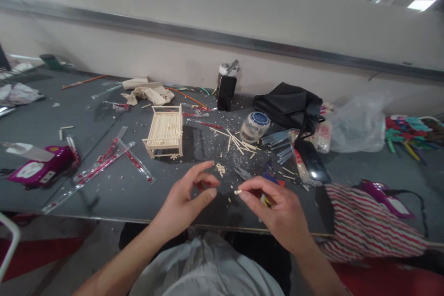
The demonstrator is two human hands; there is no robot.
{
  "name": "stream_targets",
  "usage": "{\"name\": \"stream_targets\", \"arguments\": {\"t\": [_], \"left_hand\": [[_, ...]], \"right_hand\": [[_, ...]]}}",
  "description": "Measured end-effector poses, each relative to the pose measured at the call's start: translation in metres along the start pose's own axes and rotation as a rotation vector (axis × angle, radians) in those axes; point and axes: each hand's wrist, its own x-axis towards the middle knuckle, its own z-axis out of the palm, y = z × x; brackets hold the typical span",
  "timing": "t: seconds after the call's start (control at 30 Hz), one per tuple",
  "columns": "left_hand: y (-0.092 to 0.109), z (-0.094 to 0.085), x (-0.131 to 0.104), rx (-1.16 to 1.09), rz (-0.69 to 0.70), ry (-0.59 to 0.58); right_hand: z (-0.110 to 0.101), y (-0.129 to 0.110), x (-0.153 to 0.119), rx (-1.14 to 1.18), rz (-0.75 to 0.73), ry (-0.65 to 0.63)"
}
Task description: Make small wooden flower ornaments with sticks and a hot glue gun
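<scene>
My right hand (274,206) pinches a small pale wooden piece (237,192) between thumb and fingertips. Across from it, my left hand (190,194) is held with its fingers apart and nothing in them. A small heap of pale wooden bits (220,169) lies just beyond the gap between both hands. Pliers (243,173) rest on the table behind my right fingers, their handles partly hidden by that hand. Further left stands a miniature bed-like frame (164,129) built of thin wooden sticks, with little pieces stuck on it. Loose wooden sticks (237,141) are scattered past the heap.
A jar with a blue lid (255,126), a propped phone (226,93) and a black bag (289,104) stand at the back. Red-marked plastic wrappers (104,159) and a purple device (45,166) lie left. On the right are another phone (312,162) and striped cloth (367,222).
</scene>
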Motion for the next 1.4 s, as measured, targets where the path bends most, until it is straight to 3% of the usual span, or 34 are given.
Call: {"name": "stream_targets", "arguments": {"t": [0.17,0.37,0.87,1.13,1.2,1.3,1.4], "left_hand": [[0.013,0.014,0.003,-0.24,-0.08,-0.099],[0.015,0.014,0.006,-0.289,-0.225,-0.181],[0.0,0.009,0.01,-0.418,-0.364,-0.251],[-0.023,0.011,0.005,-0.667,-0.363,-0.049],[-0.031,0.013,0.003,-0.753,-0.358,0.004],[-0.038,0.016,0.001,-0.863,-0.323,0.025],[-0.039,0.02,0.0,-0.936,-0.283,0.015]], "right_hand": [[0.001,-0.003,0.002,-0.042,-0.058,-0.087],[-0.001,-0.004,0.006,-0.096,-0.177,-0.142],[-0.004,-0.003,0.012,-0.125,-0.272,-0.236],[-0.011,0.011,0.0,-0.207,-0.086,-0.043],[-0.01,0.024,-0.006,-0.294,-0.118,-0.007],[-0.013,0.053,-0.013,-0.527,-0.203,0.149],[-0.024,0.085,-0.019,-0.772,-0.148,0.195]]}}
